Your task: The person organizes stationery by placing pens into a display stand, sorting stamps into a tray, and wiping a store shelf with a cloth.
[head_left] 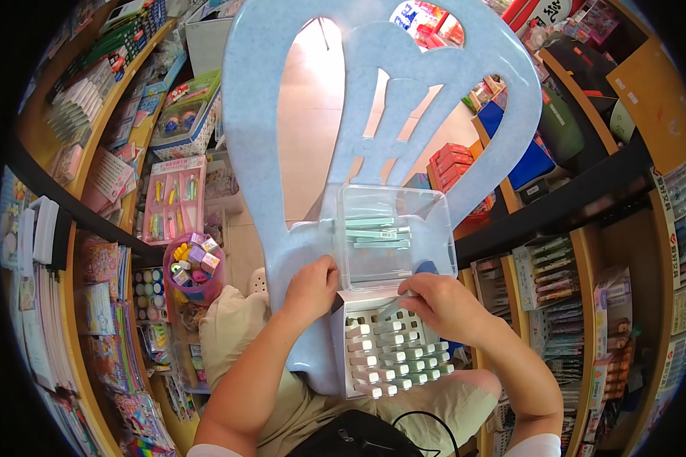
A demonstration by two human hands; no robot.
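Observation:
My right hand pinches a slim pale grey-green stick, pen-like, over the far edge of a white box. Rows of upright white-capped sticks fill that box. Beyond it, on the blue plastic chair, sits a clear plastic container with several mint-green sticks lying inside. My left hand is beside the near left corner of the container, its fingers curled; what is in them, if anything, is hidden.
The chair's tall backrest rises ahead. Shelves of packaged stationery line the left, and pen racks the right. A pink basket of small items stands at the left, near my knee. Red boxes are beyond the chair.

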